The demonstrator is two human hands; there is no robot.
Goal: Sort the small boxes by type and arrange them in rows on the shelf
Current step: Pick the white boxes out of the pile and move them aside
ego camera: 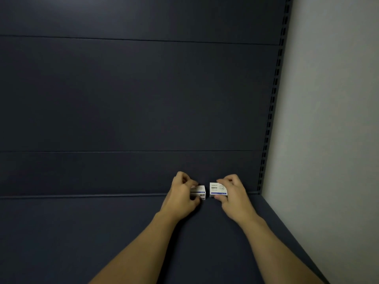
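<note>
Fingers of the left hand (180, 194) pinch a small box (200, 192); the right hand (231, 191) pinches a second box (217, 190). Both boxes lie between the hands, near each other, long sides across, at the back of the shelf (102, 232).

Bare shelf (82, 232) leftward; back panel (123, 99) behind, wall (328, 119) close right

Two boxes sit at the back of the shelf (102, 232), against the back panel (133, 99). The left box (200, 192) lies just left of the right box (217, 189), a narrow gap between them. The wall (328, 119) stands right of the shelf.
</note>
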